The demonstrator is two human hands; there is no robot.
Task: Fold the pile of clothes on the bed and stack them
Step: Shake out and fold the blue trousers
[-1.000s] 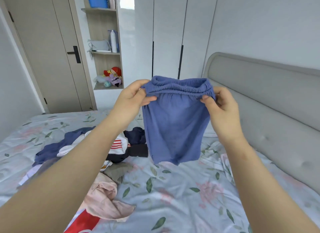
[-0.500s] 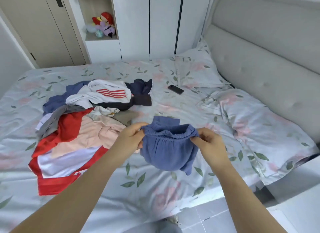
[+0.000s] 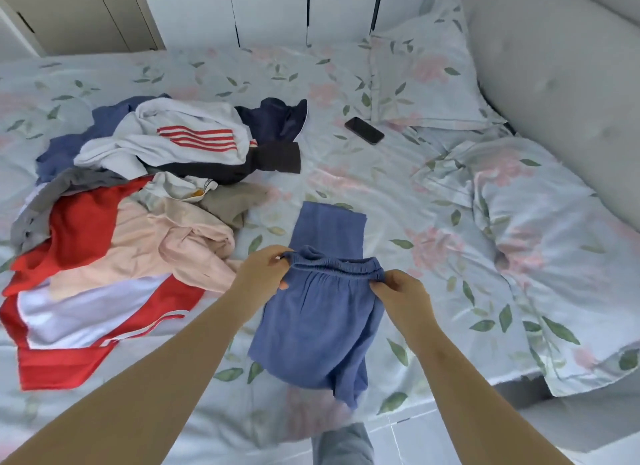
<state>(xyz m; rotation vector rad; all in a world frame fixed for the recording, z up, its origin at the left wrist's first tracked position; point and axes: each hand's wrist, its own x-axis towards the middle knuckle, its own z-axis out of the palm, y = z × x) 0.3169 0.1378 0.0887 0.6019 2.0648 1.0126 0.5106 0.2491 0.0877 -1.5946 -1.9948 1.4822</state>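
L hand (image 3: 265, 272) & R hand (image 3: 398, 298) each pinch waistband of blue shorts (image 3: 318, 326), fingers clamped on fabric. Shorts hang over near edge of bed (image 3: 346, 173), just right of clothes pile (image 3: 138, 194). Risk: legs bunch when laid flat, giving a crooked fold, or slip off the edge.
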